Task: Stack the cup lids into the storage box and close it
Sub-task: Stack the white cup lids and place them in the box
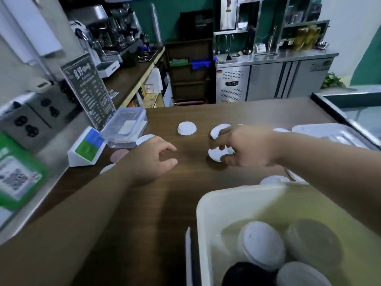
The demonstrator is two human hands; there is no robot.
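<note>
A pale storage box stands at the near right of the brown counter, with white, dark and grey lids inside. My right hand curls its fingers round a white lid mid-counter. A second white lid lies just behind that hand. Another white lid lies alone further left. My left hand hovers with loosely curled fingers and holds nothing; white lids and a pink one lie beside it. The box's clear cover lies at far right.
A clear plastic container sits at the back left beside a menu card and a white stand with blue and green panels. One more white lid peeks out behind the storage box. A glass display case borders the right.
</note>
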